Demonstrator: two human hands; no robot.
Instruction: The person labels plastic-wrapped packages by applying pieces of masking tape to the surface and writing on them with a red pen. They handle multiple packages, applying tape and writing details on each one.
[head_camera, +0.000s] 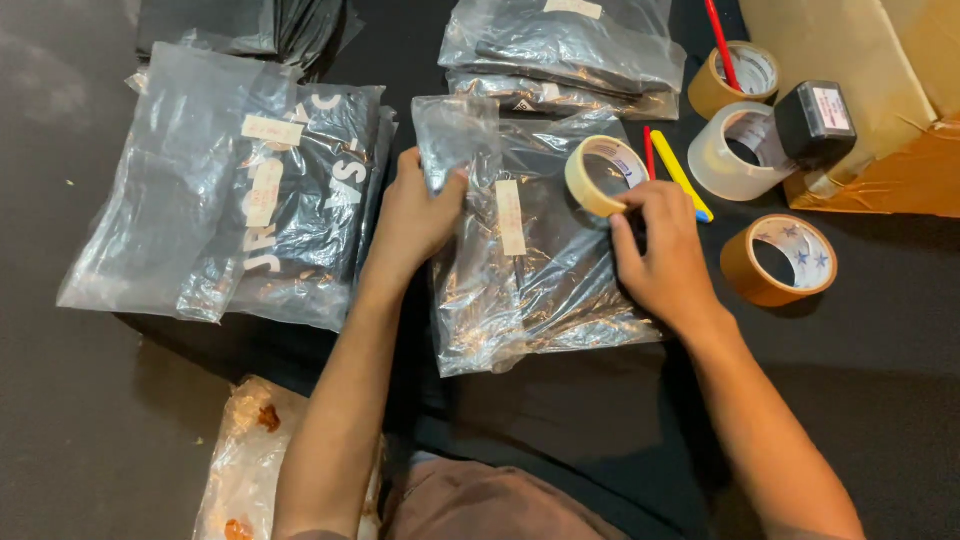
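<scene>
Head camera looks steeply down, close over the dark table (880, 420).

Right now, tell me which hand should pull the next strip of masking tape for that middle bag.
Probably the right hand: its fingers already grip the masking tape roll on the clear bag. The left hand is pinning the bag's folded upper edge.

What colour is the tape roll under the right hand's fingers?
Pale cream, a masking tape roll, standing on the clear bag at the right hand; clearest in the head view.

A packing station: bagged garments (250, 190) and tape rolls (780, 258).
</scene>
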